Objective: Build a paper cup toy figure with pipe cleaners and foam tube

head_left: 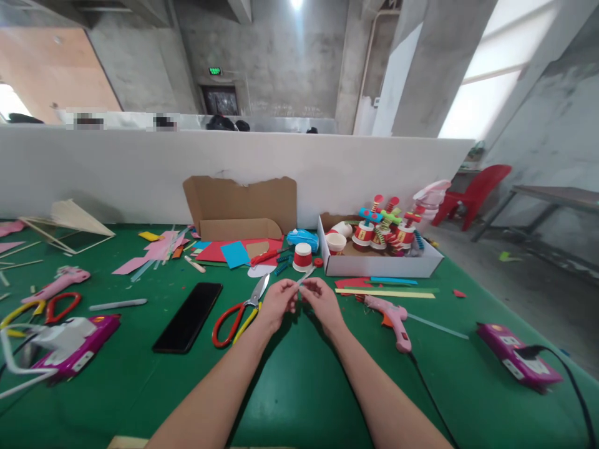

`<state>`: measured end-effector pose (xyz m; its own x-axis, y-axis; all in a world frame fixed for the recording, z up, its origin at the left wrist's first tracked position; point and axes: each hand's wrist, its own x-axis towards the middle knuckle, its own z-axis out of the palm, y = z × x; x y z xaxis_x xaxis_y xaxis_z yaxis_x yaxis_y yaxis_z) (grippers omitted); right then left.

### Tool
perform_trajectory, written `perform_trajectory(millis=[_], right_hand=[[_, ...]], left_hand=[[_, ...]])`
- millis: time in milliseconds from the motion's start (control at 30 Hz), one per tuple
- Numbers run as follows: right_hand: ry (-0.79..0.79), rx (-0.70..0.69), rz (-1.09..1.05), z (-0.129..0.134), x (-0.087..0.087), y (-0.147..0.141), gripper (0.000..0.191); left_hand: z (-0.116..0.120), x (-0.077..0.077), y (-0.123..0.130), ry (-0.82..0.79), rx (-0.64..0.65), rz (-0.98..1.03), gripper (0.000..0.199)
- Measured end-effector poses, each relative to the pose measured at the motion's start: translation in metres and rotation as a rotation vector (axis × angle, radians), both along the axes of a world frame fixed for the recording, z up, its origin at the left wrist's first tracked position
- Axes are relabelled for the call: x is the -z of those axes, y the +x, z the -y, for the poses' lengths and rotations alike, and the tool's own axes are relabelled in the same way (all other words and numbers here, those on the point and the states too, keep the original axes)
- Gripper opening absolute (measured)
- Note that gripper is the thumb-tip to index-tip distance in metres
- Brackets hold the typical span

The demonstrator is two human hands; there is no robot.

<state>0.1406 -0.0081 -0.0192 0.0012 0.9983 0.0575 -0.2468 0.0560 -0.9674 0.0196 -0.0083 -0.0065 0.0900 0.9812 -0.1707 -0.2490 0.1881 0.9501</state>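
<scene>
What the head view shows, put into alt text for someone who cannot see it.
A left hand and right hand hold a thin pale strip together above a green table. Scissors and a phone lie to the left; to the right are a glue gun and, farther back, a box of decorated cups.

Whitish strip [307, 275]; green table [299, 386]; pink glue gun [395, 317].

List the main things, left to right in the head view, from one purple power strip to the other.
Left power strip, black phone, metal-bladed scissors, left hand, right hand, pink glue gun, right power strip.
</scene>
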Motion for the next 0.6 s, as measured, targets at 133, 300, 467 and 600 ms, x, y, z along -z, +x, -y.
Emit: perform_trajectory(millis=[133, 300, 467, 600], right_hand=[[0.027, -0.091, 0.038, 0.004, -0.012, 0.006, 0.033], [0.049, -0.119, 0.060, 0.008, -0.019, 0.010, 0.025], [0.052, -0.124, 0.062, 0.008, -0.021, 0.009, 0.028], [0.071, -0.026, 0.113, 0.006, -0.021, 0.009, 0.028]], left_hand=[[0.002, -0.002, -0.004, -0.116, 0.137, 0.302, 0.039], [0.003, -0.002, -0.006, -0.172, 0.225, 0.432, 0.034], [0.005, -0.007, -0.005, -0.174, 0.233, 0.456, 0.032], [0.005, -0.006, -0.004, -0.157, 0.261, 0.357, 0.034]])
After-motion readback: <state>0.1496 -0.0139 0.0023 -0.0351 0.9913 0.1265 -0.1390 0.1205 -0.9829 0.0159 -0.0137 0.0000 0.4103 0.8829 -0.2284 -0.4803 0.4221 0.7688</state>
